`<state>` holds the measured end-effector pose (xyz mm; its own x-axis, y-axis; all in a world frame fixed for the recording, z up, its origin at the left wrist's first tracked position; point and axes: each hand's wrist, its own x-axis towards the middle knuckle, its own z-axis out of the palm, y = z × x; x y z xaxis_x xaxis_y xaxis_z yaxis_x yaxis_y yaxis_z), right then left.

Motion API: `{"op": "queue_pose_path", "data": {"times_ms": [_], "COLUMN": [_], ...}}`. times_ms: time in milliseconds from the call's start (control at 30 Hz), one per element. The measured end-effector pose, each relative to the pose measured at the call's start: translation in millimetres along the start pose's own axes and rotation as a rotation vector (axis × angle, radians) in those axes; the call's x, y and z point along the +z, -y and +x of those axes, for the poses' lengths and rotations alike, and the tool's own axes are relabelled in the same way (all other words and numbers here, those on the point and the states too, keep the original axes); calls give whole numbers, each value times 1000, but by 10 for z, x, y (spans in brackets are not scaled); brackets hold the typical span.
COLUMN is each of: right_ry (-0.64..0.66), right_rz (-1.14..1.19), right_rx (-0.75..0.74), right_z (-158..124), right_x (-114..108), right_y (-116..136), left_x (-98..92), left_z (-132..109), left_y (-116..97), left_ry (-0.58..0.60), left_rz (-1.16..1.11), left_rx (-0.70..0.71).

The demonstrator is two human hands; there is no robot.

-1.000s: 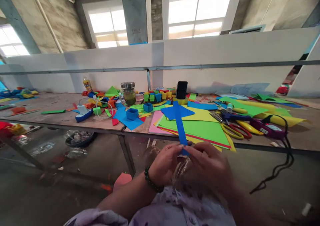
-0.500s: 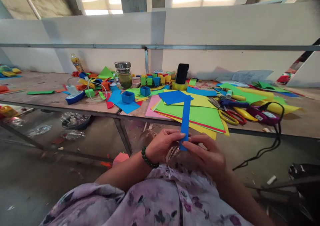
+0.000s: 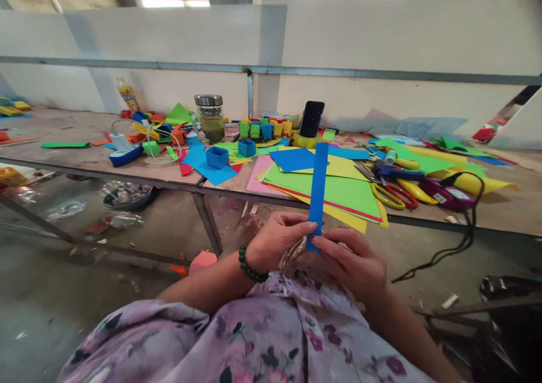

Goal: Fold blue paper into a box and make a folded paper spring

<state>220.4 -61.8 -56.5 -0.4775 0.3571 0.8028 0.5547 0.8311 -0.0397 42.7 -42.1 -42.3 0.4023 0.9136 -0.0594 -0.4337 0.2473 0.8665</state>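
Note:
A long strip of blue paper [image 3: 319, 188] stands nearly upright between my two hands, just in front of the table edge. My left hand [image 3: 282, 239], with a dark green bead bracelet [image 3: 249, 264] at the wrist, pinches it near the lower end from the left. From the right, my right hand [image 3: 353, 259] grips the same end slightly lower, thumb on the near face. Behind the strip lie a blue sheet [image 3: 292, 160] and a stack of green paper [image 3: 339, 194]. Two small blue paper boxes, one nearer [image 3: 217, 157] and one farther [image 3: 246, 147], stand to the left.
Scissors [image 3: 387, 197] and a purple pouch with a black cord [image 3: 444, 194] lie at right. A phone [image 3: 312, 119] leans on a yellow stand at the back. A glass jar [image 3: 210, 120] and a white cable [image 3: 158, 160] are further left. Below the table sits a basin [image 3: 129, 202].
Both hands keep hold of the blue strip. Its top end has swung slightly right and up in view. The camera's view has tilted down a little.

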Motion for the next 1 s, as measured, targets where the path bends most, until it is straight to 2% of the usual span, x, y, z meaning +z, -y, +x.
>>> {"op": "queue_pose_path", "data": {"times_ms": [300,500,767,1000], "right_ry": [23,-20,-26,-39], "right_rz": [93,189,328,522], "right_rx": [61,179,508,788], "right_z": [-23,53,91,86], "right_x": [-30,-1,37,71], "right_y": [4,88,179,246], "left_x": [34,44,11,6], "left_z": [-9,-8,13,-29], "left_y": [-22,-37,5,-2], "left_ry": [-18,-25,-61,18], "left_rz": [74,137,190,255], "left_rx": [20,87,142,197]}}
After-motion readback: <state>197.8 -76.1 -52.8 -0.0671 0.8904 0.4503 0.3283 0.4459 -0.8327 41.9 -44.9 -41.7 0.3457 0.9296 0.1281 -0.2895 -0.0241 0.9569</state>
